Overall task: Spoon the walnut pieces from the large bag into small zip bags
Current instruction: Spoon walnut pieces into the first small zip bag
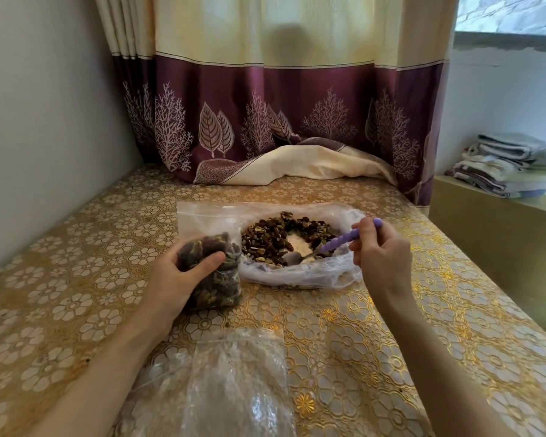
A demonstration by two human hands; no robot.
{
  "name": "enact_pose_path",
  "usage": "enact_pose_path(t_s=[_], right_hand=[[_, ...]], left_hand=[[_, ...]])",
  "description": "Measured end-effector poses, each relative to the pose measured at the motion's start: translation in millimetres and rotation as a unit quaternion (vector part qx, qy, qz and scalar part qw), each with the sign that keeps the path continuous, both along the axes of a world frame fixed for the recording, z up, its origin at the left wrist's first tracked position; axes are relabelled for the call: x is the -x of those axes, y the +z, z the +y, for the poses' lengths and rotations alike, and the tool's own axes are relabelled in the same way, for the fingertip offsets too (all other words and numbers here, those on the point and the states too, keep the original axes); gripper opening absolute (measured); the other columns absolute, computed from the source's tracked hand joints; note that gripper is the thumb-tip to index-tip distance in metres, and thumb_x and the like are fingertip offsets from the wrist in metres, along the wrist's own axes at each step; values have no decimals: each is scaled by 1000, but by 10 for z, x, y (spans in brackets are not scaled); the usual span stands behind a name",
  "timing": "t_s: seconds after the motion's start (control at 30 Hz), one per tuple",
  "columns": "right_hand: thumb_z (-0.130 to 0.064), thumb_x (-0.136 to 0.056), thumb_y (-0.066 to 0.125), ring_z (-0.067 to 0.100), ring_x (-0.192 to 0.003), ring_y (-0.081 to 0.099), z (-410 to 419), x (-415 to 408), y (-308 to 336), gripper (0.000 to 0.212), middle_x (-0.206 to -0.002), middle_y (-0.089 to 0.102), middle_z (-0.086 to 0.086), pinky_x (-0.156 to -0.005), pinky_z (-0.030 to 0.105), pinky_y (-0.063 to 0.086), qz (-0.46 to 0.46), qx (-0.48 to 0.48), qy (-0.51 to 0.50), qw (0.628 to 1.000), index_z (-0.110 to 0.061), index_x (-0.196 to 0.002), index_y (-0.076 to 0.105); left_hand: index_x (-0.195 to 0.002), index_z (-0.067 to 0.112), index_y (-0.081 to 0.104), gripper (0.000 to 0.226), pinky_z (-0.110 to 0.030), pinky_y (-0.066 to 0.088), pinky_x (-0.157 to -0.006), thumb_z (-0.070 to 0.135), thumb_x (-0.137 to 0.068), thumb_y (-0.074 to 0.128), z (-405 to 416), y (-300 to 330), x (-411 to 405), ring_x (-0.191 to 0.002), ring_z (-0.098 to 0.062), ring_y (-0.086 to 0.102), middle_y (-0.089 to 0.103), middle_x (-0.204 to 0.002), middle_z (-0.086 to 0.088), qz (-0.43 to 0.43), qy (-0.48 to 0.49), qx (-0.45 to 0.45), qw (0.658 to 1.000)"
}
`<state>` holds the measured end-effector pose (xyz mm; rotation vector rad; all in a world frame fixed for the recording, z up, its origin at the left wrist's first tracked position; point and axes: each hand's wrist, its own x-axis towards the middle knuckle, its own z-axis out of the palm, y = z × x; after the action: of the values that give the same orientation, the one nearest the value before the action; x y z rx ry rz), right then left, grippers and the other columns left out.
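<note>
The person sits at a desk covered in a gold floral cloth, and the job looks somewhere in its middle stretch. The left hand is curled round a small zip bag that stands just at nine o'clock of the large bag, touching or nearly touching its edge. That small bag is packed dark with walnut pieces almost to its top, so I judge this one is about full and ready to be sealed; whether its zip is closed I cannot tell, since the fingers and thumb cover the upper part.

The right hand pinches the purple handle of a spoon, its metal bowl resting down inside the large bag toward five o'clock of the heap. I cannot make out any load in the spoon's bowl.

The walnut pieces left in the large bag lie in a ring around a bare pale patch at the middle, so a good share has gone out, yet plenty is still to be spooned.

At six o'clock, near the front edge, lies a loose pile of clear empty bags, which suggests several fillings are still ahead. No other filled small bag is in sight.
</note>
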<state>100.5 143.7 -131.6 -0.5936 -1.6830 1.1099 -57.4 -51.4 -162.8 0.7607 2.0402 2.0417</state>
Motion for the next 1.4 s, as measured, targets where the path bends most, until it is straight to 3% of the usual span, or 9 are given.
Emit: enact_pose_path(t_s=[0.17,0.43,0.6,0.77,0.93,1.13,1.27,1.4], right_hand=[[-15,-99,44,2,-41,50,-111,40,-27,35,-48,63,-8,-41,13,37,25,79,75,994,-9,-67,58],[-12,-98,44,13,-48,57,-71,54,-82,38,-55,68,6,-41,15,44,-1,228,103,968,-2,-67,63],[-12,-99,42,10,-43,53,-38,32,-44,36,-53,67,6,-39,15,41,37,227,85,969,0,-71,61],[-15,-98,46,11,-44,53,5,24,-20,32,-56,63,8,-40,17,41,79,237,64,966,-2,-74,61],[-18,-98,47,12,-46,55,-13,-4,47,31,-56,62,5,-43,17,44,125,218,62,966,-2,-77,62],[-18,-99,46,11,-50,59,-122,-44,189,29,-57,64,4,-46,17,46,174,182,74,965,-2,-82,62],[-19,-98,46,10,-53,60,-231,-55,277,28,-60,67,2,-49,16,47,198,162,100,962,-4,-83,64],[-18,-97,47,12,-55,61,-360,-18,273,29,-64,67,4,-50,17,49,188,138,133,963,4,-90,64]], left_hand=[[-82,40,64,28,-12,49,-57,41,-56,74,2,2,-8,-78,0,65,70,-83,14,2,-3,3,1000],[-90,35,62,36,-17,48,-64,43,-56,72,6,10,-19,-89,-7,63,68,-95,8,-1,-11,7,1000],[-91,36,63,38,-22,49,-69,44,-55,72,-2,6,-15,-93,-12,63,68,-98,4,-3,-20,7,1000],[-87,37,63,36,-16,49,-64,44,-54,73,-4,10,-12,-90,-9,63,68,-94,6,-2,-29,15,999],[-89,35,63,41,-24,50,-71,45,-50,74,12,7,-28,-88,-7,63,68,-90,9,-14,-51,37,998],[-89,34,63,40,-7,46,-57,46,-52,72,34,12,-70,-74,10,62,68,-81,26,5,-86,75,993],[-91,34,65,45,-17,47,-67,48,-50,74,25,0,-57,-78,3,65,70,-86,20,-10,-102,76,992],[-82,41,68,34,-14,50,-61,47,-50,76,30,1,-57,-79,-2,67,71,-87,16,-15,-118,72,990]])
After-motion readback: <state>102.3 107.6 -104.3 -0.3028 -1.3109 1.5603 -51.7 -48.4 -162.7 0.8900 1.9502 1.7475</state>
